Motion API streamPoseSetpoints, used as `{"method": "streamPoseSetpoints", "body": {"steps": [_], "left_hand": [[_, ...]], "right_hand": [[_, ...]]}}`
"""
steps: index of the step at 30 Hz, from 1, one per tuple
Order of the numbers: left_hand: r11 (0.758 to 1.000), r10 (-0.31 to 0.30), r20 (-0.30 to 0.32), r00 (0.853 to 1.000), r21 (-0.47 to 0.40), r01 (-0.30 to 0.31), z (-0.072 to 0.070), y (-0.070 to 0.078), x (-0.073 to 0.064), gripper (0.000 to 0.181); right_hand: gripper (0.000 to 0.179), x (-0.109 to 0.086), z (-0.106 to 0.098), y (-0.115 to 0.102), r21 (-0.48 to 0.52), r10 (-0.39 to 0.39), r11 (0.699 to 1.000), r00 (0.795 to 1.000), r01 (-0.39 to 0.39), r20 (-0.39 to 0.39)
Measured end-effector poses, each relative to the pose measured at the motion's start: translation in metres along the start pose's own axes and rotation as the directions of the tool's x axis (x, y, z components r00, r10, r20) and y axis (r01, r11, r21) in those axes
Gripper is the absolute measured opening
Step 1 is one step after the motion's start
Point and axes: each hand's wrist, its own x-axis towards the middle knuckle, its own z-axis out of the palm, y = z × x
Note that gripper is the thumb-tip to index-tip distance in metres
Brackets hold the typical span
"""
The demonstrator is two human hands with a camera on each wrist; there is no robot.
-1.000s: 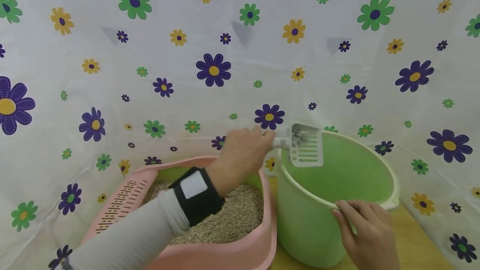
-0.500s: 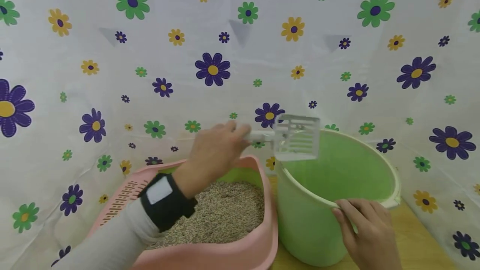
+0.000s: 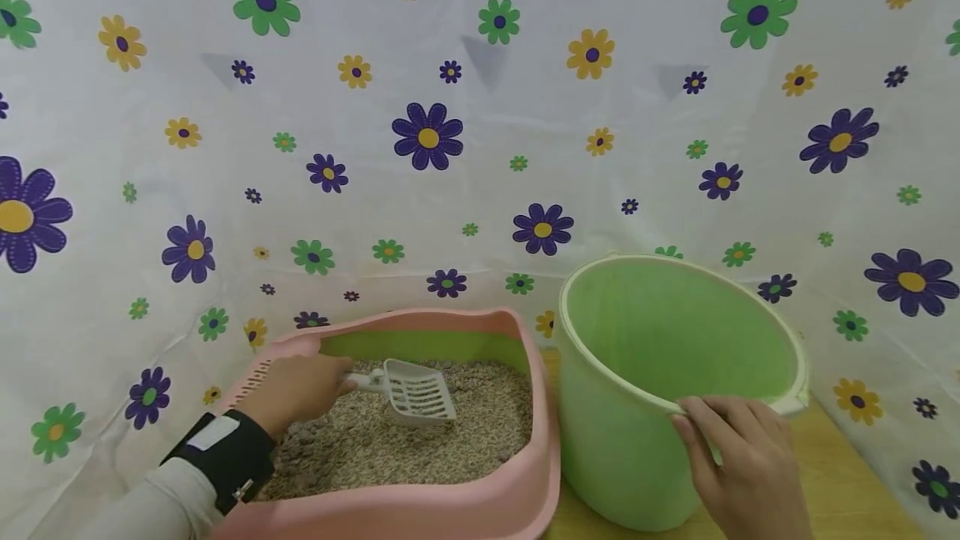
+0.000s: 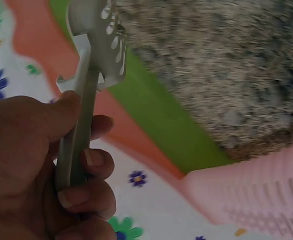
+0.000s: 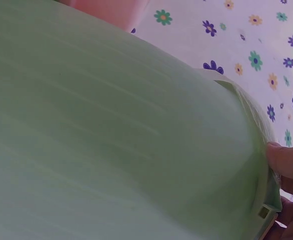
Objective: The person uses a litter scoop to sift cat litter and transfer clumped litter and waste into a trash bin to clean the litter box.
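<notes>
My left hand grips the handle of a white slotted litter scoop, its fingers curled round it in the left wrist view. The scoop's head hangs over the litter inside a pink litter box with a green inner wall. Clumps dot the litter's surface. On the right, my right hand pinches the near rim of a light green bucket, thumb outside and fingers over the edge. In the right wrist view the bucket's outer wall fills most of the picture, with the thumb at its rim.
The bucket stands close beside the litter box on a wooden surface. A white flower-patterned sheet rises behind and at both sides. The box's left end has a perforated pink ledge.
My left hand has carried the scoop from over the bucket's left rim leftward and down over the litter box. The right hand stays on the bucket rim.
</notes>
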Motion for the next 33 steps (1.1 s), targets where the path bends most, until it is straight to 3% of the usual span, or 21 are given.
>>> {"method": "streamPoseSetpoints", "body": {"steps": [4, 9, 12, 15, 17, 20, 23, 26, 30, 33], "left_hand": [[0.998, -0.027, -0.003, 1.000, 0.052, 0.027, 0.021, -0.006, 0.006, 0.020], [0.996, 0.015, -0.039, 0.999, 0.084, -0.012, 0.030, -0.006, 0.019, 0.014], [0.996, 0.040, -0.003, 0.999, 0.084, -0.040, 0.030, 0.000, 0.029, 0.011], [0.994, 0.077, 0.051, 0.996, 0.080, -0.081, 0.034, 0.011, 0.038, 0.027], [0.991, 0.120, 0.076, 0.990, 0.055, -0.124, 0.038, 0.020, 0.043, 0.030], [0.987, 0.159, 0.092, 0.983, 0.000, -0.160, 0.041, 0.034, 0.045, 0.018], [0.984, 0.174, 0.102, 0.979, -0.064, -0.168, 0.039, 0.041, 0.044, 0.018], [0.977, 0.187, 0.104, 0.977, -0.124, -0.174, 0.035, 0.041, 0.040, 0.012], [0.964, 0.197, 0.120, 0.973, -0.205, -0.170, 0.027, 0.032, 0.032, 0.038], [0.957, 0.185, 0.144, 0.972, -0.251, -0.145, 0.021, 0.021, 0.025, 0.044]], "right_hand": [[0.066, 0.001, 0.000, -0.002, -0.002, 0.002, 1.000, 1.000, -0.002, 0.009], [0.066, 0.002, 0.001, -0.006, -0.005, 0.002, 1.000, 1.000, -0.002, 0.012], [0.065, 0.002, 0.003, -0.007, -0.001, -0.007, 1.000, 1.000, 0.007, -0.003], [0.065, 0.002, 0.005, -0.008, 0.003, -0.011, 1.000, 1.000, 0.011, -0.019], [0.064, 0.003, 0.005, -0.008, 0.005, -0.010, 1.000, 1.000, 0.010, -0.022], [0.065, 0.002, 0.005, -0.009, 0.002, -0.007, 1.000, 1.000, 0.007, -0.025], [0.065, 0.002, 0.005, -0.008, -0.005, 0.005, 1.000, 1.000, -0.005, -0.015], [0.065, 0.002, 0.004, -0.007, -0.011, 0.007, 1.000, 1.000, -0.007, -0.011], [0.065, 0.003, 0.003, -0.003, -0.016, 0.001, 1.000, 1.000, -0.001, -0.004], [0.065, 0.003, 0.002, -0.001, -0.019, 0.003, 1.000, 1.000, -0.002, 0.009]]}}
